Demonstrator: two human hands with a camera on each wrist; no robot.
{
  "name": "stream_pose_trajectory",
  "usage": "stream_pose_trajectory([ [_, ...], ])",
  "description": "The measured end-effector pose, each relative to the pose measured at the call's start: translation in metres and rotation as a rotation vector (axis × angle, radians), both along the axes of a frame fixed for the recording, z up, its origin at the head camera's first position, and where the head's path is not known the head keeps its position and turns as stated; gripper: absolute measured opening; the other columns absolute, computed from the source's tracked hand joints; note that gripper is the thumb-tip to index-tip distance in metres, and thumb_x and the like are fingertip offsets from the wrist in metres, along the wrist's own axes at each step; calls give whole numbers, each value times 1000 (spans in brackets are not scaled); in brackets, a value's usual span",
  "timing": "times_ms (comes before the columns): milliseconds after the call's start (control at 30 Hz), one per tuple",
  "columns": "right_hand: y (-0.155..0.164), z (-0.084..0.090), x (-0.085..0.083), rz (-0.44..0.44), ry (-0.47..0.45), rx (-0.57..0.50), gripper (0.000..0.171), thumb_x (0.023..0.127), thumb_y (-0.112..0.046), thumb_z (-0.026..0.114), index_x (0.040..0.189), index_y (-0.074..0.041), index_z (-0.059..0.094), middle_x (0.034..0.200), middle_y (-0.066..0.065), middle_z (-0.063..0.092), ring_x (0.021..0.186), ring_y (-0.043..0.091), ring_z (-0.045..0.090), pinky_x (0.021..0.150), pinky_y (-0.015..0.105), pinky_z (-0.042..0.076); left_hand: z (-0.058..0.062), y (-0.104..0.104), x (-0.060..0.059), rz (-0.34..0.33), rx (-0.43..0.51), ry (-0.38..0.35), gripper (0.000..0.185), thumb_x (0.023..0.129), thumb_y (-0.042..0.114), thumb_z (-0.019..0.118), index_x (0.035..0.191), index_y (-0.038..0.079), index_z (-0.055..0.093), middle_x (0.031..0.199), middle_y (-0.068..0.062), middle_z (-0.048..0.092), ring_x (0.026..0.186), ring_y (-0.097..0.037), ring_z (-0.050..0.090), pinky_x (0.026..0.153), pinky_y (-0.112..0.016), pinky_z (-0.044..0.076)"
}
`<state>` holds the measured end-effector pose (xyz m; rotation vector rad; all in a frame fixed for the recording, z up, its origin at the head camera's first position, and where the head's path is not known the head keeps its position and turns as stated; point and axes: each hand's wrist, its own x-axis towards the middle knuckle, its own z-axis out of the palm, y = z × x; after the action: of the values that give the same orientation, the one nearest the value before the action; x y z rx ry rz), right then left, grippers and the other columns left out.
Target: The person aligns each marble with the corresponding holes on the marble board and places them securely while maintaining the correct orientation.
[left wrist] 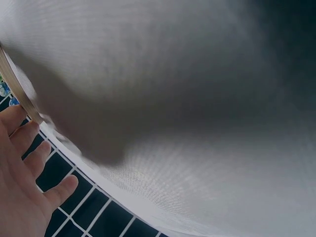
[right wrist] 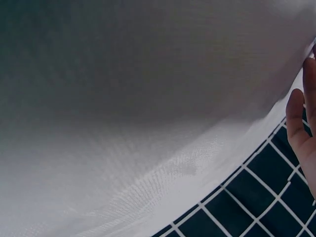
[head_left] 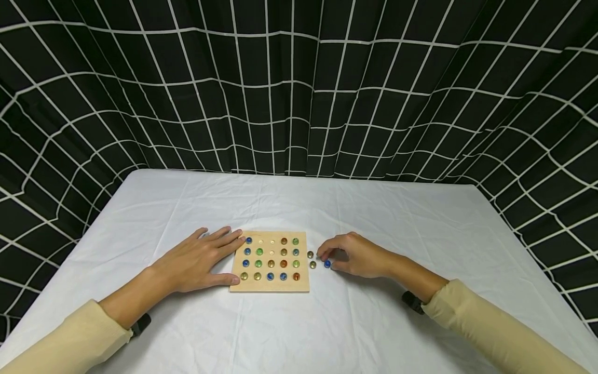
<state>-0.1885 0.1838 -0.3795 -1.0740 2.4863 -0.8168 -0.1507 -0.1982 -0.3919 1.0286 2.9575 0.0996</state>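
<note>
A square wooden board (head_left: 275,286) lies flat on the table, with rows of shallow holes holding blue, green, amber and red-brown glass marbles. Three holes toward its far side hold none. My left hand (head_left: 198,261) is spread at the board's left edge, fingertips and thumb resting on it; the left wrist view shows its fingers (left wrist: 30,160) by the board's side. To the right of the board, my right hand (head_left: 359,255) pinches a blue marble (head_left: 327,264) low over the cloth. Between board and hand sit two brownish marbles (head_left: 310,254). The right wrist view hides the pinch.
A white cloth (head_left: 397,218) with light creases covers the table. Black curtains (head_left: 299,93) with a white grid hang behind it and at both sides. Dark wrist cameras (head_left: 413,302) sit at the sleeve cuffs.
</note>
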Motion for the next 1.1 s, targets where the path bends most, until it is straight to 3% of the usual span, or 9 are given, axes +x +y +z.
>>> stream_pose_trajectory([
  [700,-8,3,-4,28,72,-32,28,87,5,71,111,-10,72,101,-6,72,95,8,66,89,31,53,1,0,-1,5,-4,-6,91,89,79,40,155,17,38,159,-3,36,145,-30,33,110,-63,30],
  [1100,-26,9,-7,-2,149,-18,26,88,3,71,112,-10,71,102,-5,72,96,9,65,90,34,53,-1,0,-1,5,-6,-2,90,89,79,41,155,17,38,159,-2,36,145,-30,34,110,-63,30],
])
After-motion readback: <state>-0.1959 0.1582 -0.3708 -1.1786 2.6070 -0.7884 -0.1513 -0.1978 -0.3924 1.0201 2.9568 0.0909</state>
